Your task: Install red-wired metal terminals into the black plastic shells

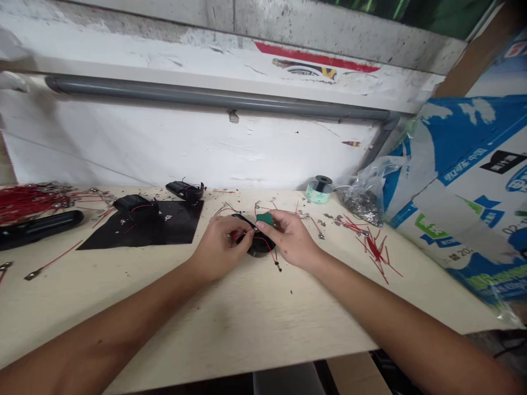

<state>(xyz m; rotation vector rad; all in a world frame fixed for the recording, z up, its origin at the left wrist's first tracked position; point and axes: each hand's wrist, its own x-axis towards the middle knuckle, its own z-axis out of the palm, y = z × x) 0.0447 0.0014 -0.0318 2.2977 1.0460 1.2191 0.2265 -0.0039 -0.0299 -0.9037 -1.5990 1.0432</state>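
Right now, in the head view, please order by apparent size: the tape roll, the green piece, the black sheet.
1. Black sheet, largest
2. Tape roll
3. Green piece in the right hand, smallest

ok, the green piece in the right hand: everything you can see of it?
The green piece is small, plain green and dull, with no markings visible. The right hand grips it between thumb and fingers, which hide part of its outline. It is at the far side of the black part; I can't tell its material or whether they touch.
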